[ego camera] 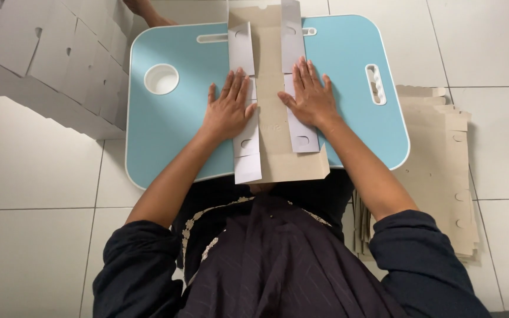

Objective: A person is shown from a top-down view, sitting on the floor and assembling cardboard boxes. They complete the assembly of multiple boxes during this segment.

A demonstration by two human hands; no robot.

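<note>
A flat cardboard box blank (273, 118) lies lengthwise on the light blue lap table (354, 126), brown inside face up, with its two long white side flaps folded inward. My left hand (229, 106) presses flat on the left flap, fingers spread. My right hand (308, 97) presses flat on the right flap the same way. Both hands lie palm down and grip nothing. The near end of the blank hangs over the table's front edge above my lap.
A stack of flat brown cardboard blanks (443, 165) lies on the tiled floor at the right. Assembled white boxes (54, 59) are piled at the upper left. The table has a round cup recess (161, 79) and a slot handle (375, 84). A foot shows at the top.
</note>
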